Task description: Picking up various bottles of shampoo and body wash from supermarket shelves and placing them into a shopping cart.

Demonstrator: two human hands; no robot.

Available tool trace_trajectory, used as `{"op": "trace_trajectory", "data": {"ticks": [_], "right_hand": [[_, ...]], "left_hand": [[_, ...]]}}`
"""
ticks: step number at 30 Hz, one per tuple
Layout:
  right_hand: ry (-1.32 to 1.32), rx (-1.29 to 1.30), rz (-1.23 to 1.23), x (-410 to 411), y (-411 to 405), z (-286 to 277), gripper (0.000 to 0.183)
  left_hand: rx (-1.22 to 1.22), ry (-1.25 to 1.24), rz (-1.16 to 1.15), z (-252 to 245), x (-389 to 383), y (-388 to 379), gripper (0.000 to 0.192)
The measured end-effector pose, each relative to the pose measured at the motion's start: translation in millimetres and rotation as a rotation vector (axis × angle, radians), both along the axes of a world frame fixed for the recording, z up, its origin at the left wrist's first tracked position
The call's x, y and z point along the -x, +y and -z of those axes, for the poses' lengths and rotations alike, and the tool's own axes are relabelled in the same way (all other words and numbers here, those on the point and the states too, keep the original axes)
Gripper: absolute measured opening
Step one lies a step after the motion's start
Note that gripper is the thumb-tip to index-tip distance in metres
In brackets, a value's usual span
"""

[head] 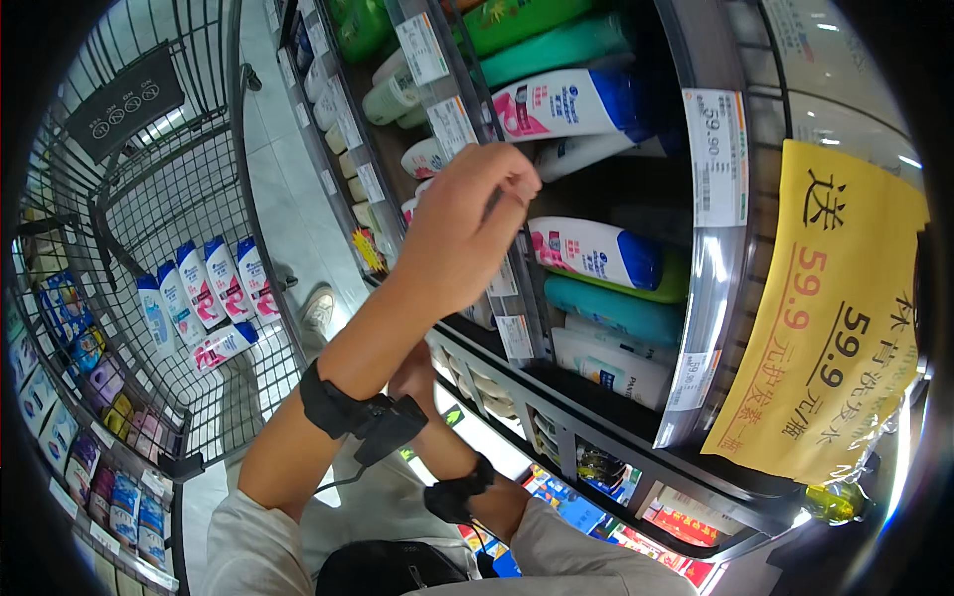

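My left hand is held in front of the shelf's front edge, its fingers curled in and nothing visible in it. It is nearest to a gap between white Head & Shoulders bottles with blue caps: an upper bottle and a lower bottle, both lying sideways in the view. My right hand is mostly hidden behind my left forearm, so its fingers and anything in them cannot be made out. In the shopping cart at the left, several shampoo bottles stand in a row, with one bottle lying across below them.
Green bottles, a teal bottle and white Pantene bottles share the shelf. A yellow price sign hangs at the right. Packaged goods line another shelf beyond the cart. My shoe is on the tiled floor.
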State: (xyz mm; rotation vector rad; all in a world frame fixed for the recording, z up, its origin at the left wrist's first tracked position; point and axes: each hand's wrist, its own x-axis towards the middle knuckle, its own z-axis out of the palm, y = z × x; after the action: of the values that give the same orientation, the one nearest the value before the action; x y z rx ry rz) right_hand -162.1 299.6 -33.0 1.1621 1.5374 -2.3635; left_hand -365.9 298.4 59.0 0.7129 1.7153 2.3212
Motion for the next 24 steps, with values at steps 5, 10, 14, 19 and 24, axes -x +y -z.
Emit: {"op": "trace_trajectory", "data": {"ticks": [5,10,14,19,24], "right_hand": [[0.554,-0.612,0.234,114.5,8.5,-130.4,0.027],[0.709,-0.838,0.546,165.4,34.9,-168.8,0.058],[0.608,-0.894,0.603,188.8,64.2,-156.5,0.061],[0.532,-0.816,0.519,209.0,86.3,-140.3,0.071],[0.454,-0.744,0.551,210.3,105.6,-131.9,0.062]], "left_hand": [[-0.122,-0.319,0.102,8.1,17.7,-18.2,0.018],[-0.293,-0.425,0.221,-1.4,27.6,-22.9,0.026],[-0.321,-0.277,0.171,-1.4,31.5,-9.4,0.031],[-0.282,-0.393,0.421,10.0,37.3,0.2,0.037],[-0.195,-0.332,0.493,15.1,35.4,10.4,0.043]]}}
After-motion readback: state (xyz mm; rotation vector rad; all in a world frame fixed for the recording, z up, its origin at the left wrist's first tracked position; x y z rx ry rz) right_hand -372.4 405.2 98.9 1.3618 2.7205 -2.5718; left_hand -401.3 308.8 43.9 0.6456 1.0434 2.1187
